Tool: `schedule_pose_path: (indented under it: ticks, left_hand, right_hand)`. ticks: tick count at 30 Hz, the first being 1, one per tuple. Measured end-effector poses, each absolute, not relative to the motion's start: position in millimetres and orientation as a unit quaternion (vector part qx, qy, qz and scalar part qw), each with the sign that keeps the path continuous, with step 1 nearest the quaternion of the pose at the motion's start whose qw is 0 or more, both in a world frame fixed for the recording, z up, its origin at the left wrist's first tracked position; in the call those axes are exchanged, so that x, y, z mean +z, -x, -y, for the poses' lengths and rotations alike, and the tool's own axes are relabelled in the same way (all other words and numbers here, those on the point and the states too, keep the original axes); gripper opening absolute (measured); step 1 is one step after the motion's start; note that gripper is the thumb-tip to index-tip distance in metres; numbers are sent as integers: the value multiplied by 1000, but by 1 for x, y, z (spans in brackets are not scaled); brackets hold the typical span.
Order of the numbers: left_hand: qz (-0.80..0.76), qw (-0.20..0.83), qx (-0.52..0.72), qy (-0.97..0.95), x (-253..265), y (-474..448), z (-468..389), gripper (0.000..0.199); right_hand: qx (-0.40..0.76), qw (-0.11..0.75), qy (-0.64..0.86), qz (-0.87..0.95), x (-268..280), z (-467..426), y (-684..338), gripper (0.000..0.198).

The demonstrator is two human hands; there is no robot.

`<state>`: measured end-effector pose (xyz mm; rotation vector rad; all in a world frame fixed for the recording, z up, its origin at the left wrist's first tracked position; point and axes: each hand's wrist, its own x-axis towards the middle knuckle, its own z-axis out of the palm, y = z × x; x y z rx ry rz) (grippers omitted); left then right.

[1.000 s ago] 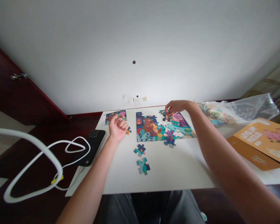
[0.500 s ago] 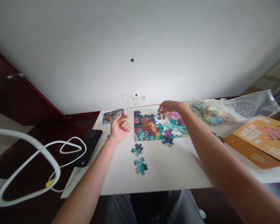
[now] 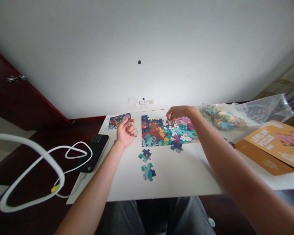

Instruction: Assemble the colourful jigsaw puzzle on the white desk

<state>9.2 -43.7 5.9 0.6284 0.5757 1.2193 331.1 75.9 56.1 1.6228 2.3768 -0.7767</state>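
Note:
A partly assembled jigsaw puzzle (image 3: 158,132) with a bear and rabbits lies on the white table. My right hand (image 3: 180,112) is over its far edge, fingers pinched on a puzzle piece (image 3: 171,124) at the gap in the top middle. Whether that piece is fully seated I cannot tell. My left hand (image 3: 126,133) hovers palm up left of the puzzle, fingers loosely curled, nothing visible in them. Nearer to me lie two loose pieces, a dark blue one (image 3: 145,155) and a teal one (image 3: 148,172). Another piece (image 3: 176,146) juts from the puzzle's near edge.
Behind my left hand lies a picture card (image 3: 117,121). A black phone (image 3: 94,151) and a looping white cable (image 3: 39,153) are at the left. A clear bag of puzzle pieces (image 3: 226,117) and an orange puzzle box (image 3: 269,147) stand at the right.
The puzzle piece under my right fingers has moved slightly toward me, covering much of the white gap. My left hand stays nearly still.

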Motion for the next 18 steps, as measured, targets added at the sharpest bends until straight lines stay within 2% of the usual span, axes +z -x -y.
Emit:
schedule_pose_path:
  ticks: [7, 18]
  left_hand:
    - [-234, 746, 553, -288, 2, -7, 41, 27]
    - [-229, 748, 551, -291, 4, -6, 42, 27]
  right_hand:
    - [-257, 94, -537, -798, 58, -70, -320, 25]
    - [-263, 143, -545, -783, 53, -71, -312, 41]
